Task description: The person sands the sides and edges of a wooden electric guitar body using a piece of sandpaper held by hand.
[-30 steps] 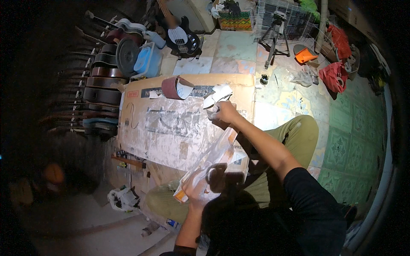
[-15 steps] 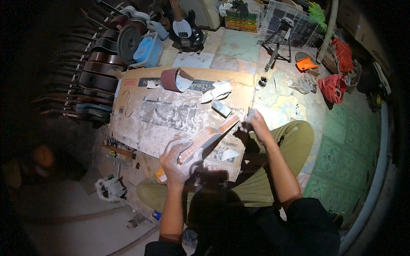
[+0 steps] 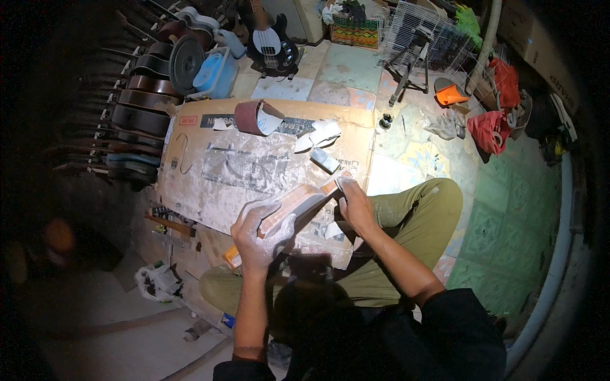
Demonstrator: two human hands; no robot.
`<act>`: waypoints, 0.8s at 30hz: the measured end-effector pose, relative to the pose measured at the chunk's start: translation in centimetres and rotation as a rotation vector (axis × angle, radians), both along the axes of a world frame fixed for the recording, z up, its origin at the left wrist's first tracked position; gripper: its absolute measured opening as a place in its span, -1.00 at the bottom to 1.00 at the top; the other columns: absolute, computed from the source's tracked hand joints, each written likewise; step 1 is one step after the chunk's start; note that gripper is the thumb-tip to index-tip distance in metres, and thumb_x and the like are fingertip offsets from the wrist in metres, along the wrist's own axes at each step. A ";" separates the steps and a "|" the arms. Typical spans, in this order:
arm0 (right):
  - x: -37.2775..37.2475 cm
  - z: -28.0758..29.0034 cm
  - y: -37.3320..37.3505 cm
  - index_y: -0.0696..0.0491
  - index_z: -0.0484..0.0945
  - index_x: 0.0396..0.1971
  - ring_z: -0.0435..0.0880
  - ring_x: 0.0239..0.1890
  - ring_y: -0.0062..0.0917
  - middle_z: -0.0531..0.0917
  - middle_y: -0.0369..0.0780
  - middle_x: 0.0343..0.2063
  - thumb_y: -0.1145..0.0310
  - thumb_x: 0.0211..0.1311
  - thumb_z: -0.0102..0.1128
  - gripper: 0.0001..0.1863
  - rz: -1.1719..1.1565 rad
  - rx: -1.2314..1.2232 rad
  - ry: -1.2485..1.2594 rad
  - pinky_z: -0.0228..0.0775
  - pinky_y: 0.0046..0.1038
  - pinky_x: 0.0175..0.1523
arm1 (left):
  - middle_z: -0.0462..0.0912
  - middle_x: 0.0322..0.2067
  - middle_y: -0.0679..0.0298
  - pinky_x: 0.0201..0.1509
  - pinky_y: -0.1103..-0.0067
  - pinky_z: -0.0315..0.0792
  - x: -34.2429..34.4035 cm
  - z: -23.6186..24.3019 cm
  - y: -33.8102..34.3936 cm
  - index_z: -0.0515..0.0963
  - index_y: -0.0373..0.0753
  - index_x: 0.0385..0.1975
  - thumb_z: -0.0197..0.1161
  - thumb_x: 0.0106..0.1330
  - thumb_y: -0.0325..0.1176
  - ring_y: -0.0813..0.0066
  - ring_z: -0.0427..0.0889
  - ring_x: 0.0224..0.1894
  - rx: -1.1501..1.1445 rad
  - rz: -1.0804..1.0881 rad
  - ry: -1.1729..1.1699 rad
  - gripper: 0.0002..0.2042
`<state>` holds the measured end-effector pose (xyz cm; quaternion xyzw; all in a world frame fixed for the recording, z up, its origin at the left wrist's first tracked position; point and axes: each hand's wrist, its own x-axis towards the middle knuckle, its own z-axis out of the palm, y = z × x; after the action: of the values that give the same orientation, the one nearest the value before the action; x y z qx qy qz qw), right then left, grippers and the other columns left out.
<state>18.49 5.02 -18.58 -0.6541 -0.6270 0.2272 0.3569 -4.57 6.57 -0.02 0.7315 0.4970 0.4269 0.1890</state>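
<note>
A dusty wooden piece [image 3: 292, 208], orange-brown, with a broad thick end and a narrow end slanting up to the right, is held above the cardboard. My left hand [image 3: 255, 232], coated in white dust, wraps round its broad end. At the narrow end, my right hand [image 3: 356, 206] has its fingers closed on the wood; whether a scrap of sandpaper lies under them I cannot tell. Just beyond sits a small grey-blue block [image 3: 325, 160]. Farther off on the cardboard are torn white paper pieces [image 3: 318, 135] and a curled strip of brown sandpaper [image 3: 249, 118].
White dust covers the flattened cardboard sheet [image 3: 190, 190] in front of my crossed legs. A row of guitars [image 3: 136, 117] lines the left. At the back stand a black electric bass [image 3: 273, 51], a blue tub [image 3: 213, 71], a tripod [image 3: 410, 66] and a wire cage [image 3: 438, 38].
My right hand has moved left and down onto the wood's narrow end, where before it was apart to the right. My left hand keeps its hold. The whole view has shifted slightly.
</note>
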 end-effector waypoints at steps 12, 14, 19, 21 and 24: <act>0.0 -0.4 -0.9 0.17 0.64 -0.06 0.63 0.03 -0.05 0.68 0.03 -0.05 0.52 0.09 0.17 -0.64 0.111 0.102 0.046 0.46 -0.16 0.18 | 0.69 -0.30 0.01 -0.18 0.46 0.57 0.1 0.4 0.4 0.67 -0.33 -0.26 0.47 -0.05 -0.43 0.11 0.75 -0.25 -0.019 -0.006 -0.050 -0.69; 1.8 -1.1 0.7 0.15 0.66 -0.07 0.64 0.03 -0.06 0.69 0.02 -0.06 0.52 0.10 0.16 -0.65 -0.010 -0.047 0.011 0.46 -0.19 0.20 | 0.71 -0.31 0.03 -0.17 0.50 0.58 0.5 1.2 0.2 0.67 -0.38 -0.28 0.56 -0.02 -0.42 0.24 0.74 -0.26 -0.031 -0.013 -0.011 -0.69; -0.5 1.6 -1.0 0.22 0.64 -0.04 0.66 -0.04 0.00 0.69 0.10 -0.12 0.54 0.09 0.15 -0.62 0.125 0.078 0.095 0.49 -0.21 0.17 | 0.70 -0.34 0.00 -0.22 0.49 0.59 0.0 -0.1 0.3 0.64 -0.38 -0.28 0.54 0.00 -0.40 0.23 0.75 -0.31 0.016 -0.035 -0.017 -0.69; 1.1 0.3 0.1 0.21 0.65 -0.07 0.66 -0.02 -0.01 0.70 0.08 -0.12 0.53 0.09 0.16 -0.64 0.016 -0.048 0.031 0.49 -0.22 0.17 | 0.69 -0.36 0.00 -0.23 0.49 0.60 -0.1 -0.1 0.0 0.63 -0.39 -0.27 0.54 0.01 -0.39 0.24 0.75 -0.32 0.040 -0.051 -0.037 -0.68; 1.5 -0.5 0.8 0.20 0.66 -0.07 0.66 -0.02 -0.01 0.70 0.09 -0.12 0.53 0.08 0.15 -0.64 -0.038 -0.027 0.043 0.49 -0.22 0.15 | 0.69 -0.38 0.02 -0.26 0.49 0.60 0.3 0.1 0.5 0.62 -0.39 -0.28 0.54 0.02 -0.37 0.27 0.75 -0.35 0.076 -0.082 0.001 -0.67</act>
<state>19.97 5.87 -19.08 -0.6654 -0.6036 0.2429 0.3658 -4.26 7.03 0.07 0.7583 0.4499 0.4369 0.1781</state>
